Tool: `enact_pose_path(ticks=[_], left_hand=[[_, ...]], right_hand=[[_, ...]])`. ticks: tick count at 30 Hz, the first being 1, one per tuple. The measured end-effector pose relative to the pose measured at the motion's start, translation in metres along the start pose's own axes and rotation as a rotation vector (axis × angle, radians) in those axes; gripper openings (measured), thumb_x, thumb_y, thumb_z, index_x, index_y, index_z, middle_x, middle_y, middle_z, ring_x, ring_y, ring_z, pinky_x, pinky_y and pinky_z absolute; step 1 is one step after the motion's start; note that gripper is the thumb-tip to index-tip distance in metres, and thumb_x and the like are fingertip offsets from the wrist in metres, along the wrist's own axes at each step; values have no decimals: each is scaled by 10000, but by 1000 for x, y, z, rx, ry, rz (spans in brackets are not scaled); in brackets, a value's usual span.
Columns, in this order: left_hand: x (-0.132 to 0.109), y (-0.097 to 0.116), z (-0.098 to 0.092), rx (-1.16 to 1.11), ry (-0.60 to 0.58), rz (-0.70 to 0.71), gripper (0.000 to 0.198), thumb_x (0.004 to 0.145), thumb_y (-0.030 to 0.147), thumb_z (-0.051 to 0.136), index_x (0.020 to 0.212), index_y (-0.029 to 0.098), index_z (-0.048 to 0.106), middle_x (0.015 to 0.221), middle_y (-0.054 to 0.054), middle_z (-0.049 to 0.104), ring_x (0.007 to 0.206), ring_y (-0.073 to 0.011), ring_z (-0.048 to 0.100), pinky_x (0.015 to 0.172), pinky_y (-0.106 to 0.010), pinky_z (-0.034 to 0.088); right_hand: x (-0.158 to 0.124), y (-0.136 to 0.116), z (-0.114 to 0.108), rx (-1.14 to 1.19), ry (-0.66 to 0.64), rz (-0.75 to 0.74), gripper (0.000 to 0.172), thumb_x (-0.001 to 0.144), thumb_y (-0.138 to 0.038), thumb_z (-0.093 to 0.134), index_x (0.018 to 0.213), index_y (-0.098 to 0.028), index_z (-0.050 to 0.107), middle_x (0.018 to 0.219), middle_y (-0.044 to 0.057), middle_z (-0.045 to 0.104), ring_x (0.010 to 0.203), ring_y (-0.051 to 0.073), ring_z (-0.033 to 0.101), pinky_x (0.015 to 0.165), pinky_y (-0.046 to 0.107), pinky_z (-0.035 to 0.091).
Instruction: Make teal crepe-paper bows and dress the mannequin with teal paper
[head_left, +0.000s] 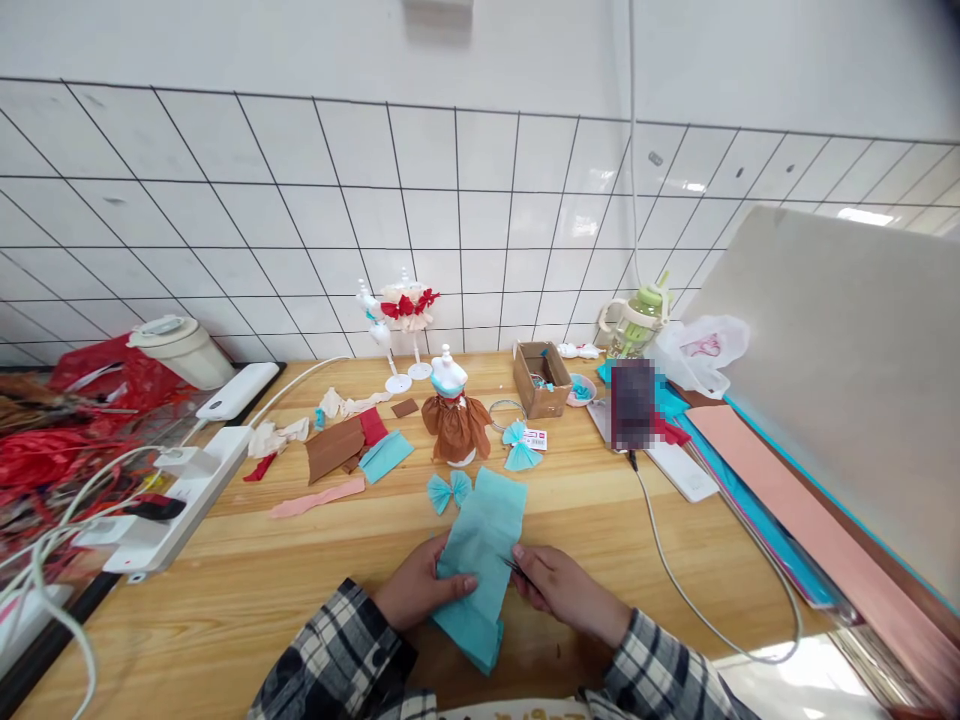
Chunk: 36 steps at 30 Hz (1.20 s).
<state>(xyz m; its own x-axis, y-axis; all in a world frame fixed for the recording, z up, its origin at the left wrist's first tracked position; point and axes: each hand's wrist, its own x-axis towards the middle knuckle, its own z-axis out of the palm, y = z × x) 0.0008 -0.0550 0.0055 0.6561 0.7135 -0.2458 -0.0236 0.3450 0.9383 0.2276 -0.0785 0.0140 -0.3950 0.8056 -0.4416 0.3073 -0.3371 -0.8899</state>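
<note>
My left hand (424, 582) grips a folded sheet of turquoise crepe paper (484, 525), thumb on top and fingers behind it. At the sheet's right edge, my right hand (551, 583) is closed on what look like small scissors (513, 567); only their thin dark blades show against the paper. Just beyond the paper lies a turquoise bow (448, 491), and a second, larger turquoise bow (520, 447) is farther right. Behind them stands a small white dress form (450, 376) wearing a brown paper skirt (456, 425).
Crepe paper scraps (335, 447) lie left of centre. Two white stands (398, 382) hold ruffled pieces at the back. A cardboard box (541, 380), a green bottle (637, 320) and a cabled device (633, 405) stand right. A power strip (161, 510) borders the left; long paper sheets (757, 480) border the right.
</note>
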Motion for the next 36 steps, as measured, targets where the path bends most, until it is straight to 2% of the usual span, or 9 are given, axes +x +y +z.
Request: enact_pose_path(ticks=[8, 16, 21, 26, 29, 36], left_hand=[[-1, 1, 2, 56, 3, 16, 532, 742, 404, 725, 1192, 172, 561, 980, -48, 669, 865, -188, 601, 771, -299, 491], [-2, 3, 3, 115, -4, 11, 526, 754, 410, 710, 1195, 163, 564, 992, -56, 676, 860, -192, 612, 764, -299, 496], [-2, 7, 4, 96, -24, 31, 527, 770, 459, 679, 1195, 170, 562, 1033, -79, 678, 934, -227, 619, 810, -330, 502], [3, 4, 4, 146, 88, 41, 477, 785, 434, 671, 1160, 156, 573, 1041, -91, 679, 915, -225, 626, 817, -339, 502], [4, -1, 4, 141, 75, 20, 507, 774, 428, 684, 1177, 146, 560, 1015, -88, 684, 882, -217, 628, 786, -330, 510], [2, -1, 4, 164, 138, 4, 546, 742, 444, 708, 1168, 134, 564, 982, -84, 681, 844, -207, 619, 755, -315, 509]], right_hand=[[-1, 2, 2, -15, 9, 6, 683, 792, -813, 256, 630, -189, 481, 470, -37, 378, 429, 98, 320, 449, 251, 242], [2, 11, 4, -26, 25, -49, 633, 836, -761, 276, 647, -192, 479, 504, -31, 395, 473, 111, 360, 495, 261, 286], [2, 12, 4, -29, 44, -46, 626, 847, -743, 282, 648, -189, 493, 501, -26, 401, 475, 117, 371, 500, 265, 295], [2, 13, 6, -12, 40, -33, 626, 855, -731, 287, 671, -181, 523, 514, -22, 418, 475, 116, 379, 494, 261, 297], [3, 13, 6, -27, 55, -35, 614, 869, -714, 283, 667, -183, 516, 510, -25, 414, 482, 118, 388, 504, 263, 307], [4, 12, 8, -12, 48, -15, 628, 846, -745, 280, 660, -186, 498, 501, -30, 408, 472, 114, 376, 497, 261, 303]])
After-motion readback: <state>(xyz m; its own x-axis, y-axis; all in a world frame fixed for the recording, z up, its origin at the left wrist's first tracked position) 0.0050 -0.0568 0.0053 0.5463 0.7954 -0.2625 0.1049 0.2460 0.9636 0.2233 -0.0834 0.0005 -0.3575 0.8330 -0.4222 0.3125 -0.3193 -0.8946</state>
